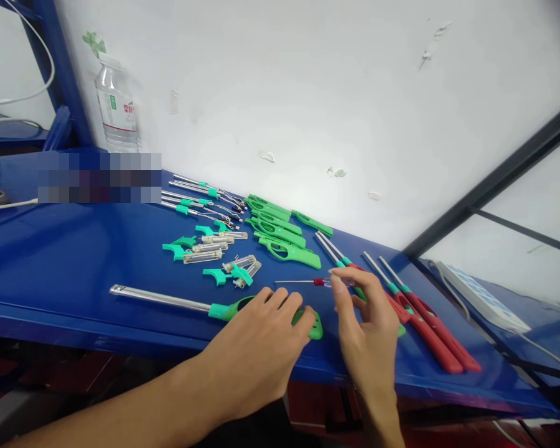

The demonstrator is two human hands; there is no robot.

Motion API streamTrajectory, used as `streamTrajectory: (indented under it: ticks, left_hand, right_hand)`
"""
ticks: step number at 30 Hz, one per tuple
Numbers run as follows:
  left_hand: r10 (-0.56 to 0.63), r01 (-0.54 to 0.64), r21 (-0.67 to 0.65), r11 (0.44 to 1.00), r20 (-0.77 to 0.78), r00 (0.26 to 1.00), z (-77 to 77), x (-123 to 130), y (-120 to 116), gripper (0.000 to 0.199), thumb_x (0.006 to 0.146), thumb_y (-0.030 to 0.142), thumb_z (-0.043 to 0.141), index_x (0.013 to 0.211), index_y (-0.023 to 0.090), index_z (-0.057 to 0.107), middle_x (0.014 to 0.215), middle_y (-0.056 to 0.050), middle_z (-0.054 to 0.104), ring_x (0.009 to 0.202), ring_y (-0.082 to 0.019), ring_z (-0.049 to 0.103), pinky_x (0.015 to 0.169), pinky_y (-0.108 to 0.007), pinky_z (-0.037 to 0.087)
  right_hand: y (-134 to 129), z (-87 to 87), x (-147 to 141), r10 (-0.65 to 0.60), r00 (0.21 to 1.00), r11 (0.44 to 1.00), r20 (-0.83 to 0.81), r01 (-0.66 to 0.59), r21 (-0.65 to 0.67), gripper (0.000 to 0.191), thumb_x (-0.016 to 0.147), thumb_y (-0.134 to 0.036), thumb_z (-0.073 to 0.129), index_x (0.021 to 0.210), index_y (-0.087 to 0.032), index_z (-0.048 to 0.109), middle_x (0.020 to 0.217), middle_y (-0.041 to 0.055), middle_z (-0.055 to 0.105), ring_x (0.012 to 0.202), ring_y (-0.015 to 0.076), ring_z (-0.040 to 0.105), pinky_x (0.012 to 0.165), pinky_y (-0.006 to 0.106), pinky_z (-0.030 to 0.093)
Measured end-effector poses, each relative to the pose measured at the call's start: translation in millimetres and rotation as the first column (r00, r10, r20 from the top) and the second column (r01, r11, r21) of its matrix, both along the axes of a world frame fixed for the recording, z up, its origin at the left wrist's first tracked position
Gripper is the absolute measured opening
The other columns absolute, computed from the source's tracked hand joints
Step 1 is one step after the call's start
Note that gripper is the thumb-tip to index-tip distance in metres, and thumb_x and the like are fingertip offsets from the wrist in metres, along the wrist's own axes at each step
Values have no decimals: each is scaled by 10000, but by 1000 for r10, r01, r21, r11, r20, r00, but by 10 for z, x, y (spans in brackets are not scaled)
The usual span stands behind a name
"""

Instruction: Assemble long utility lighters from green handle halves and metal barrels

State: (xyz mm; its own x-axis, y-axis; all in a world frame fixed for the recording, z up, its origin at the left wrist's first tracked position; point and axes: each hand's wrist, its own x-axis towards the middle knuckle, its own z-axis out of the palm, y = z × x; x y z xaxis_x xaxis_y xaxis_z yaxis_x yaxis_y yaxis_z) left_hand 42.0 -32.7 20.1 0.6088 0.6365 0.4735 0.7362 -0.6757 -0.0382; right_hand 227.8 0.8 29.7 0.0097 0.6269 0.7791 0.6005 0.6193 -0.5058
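Note:
My left hand (266, 345) is closed over the green handle of a long-nosed lighter (163, 298), which lies near the table's front edge with its metal tube pointing left. The hand hides part of the handle. To the right, my right hand (366, 323) pinches the clear handle of a small screwdriver (318, 282) between thumb and finger, its thin shaft pointing left. Beyond the hands lie several green handle shells (292, 252). Clear fuel tanks (205, 252) and teal triggers (172, 251) are left of them. Metal tubes with wires (186, 202) lie further back.
Red-handled lighters (441, 330) lie at the right, close to my right hand. A plastic bottle (116, 112) stands at the back left by the white wall. A white power strip (483, 295) sits beyond a dark metal frame (494, 180) on the right.

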Motion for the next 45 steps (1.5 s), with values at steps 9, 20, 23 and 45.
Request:
streamTrajectory:
  ticks: [9,20,23,45]
  left_hand:
    - [0,0,11,1000,13,1000,-18,4,21,240,1072,249,605,1286,151,648,1146,-78,676,999,-295,594,874,-447,460]
    - [2,-2,25,1000,-2,1000,-27,3,10,231,1072,243,579,1267,139,646,1133,-91,679,968,-295,581,861,-446,445]
    - [4,-4,30,1000,-11,1000,-25,5,10,274,1075,248,575,1313,125,630,1137,-95,684,970,-294,585,858,-447,445]
    - [10,-10,52,999,-10,1000,-26,10,14,329,1061,252,593,1354,106,632,1146,-110,708,986,-298,603,878,-447,456]
  right_hand:
    - [-13,9,-10,-107,991,993,-80,103,-62,159,1055,-375,698,1086,-243,781,1089,56,797,907,204,735,655,257,575]
    - [96,-74,43,-7,985,938,175,67,-341,179,1064,-342,608,1038,-272,771,1050,32,826,946,254,770,769,347,548]
    - [123,-99,56,41,974,918,224,52,-394,159,1043,-335,632,1028,-282,780,1053,29,825,970,274,764,826,380,532]
    - [99,-89,62,58,953,929,297,58,-366,202,1093,-341,574,1038,-265,752,1094,56,809,977,276,751,849,388,547]
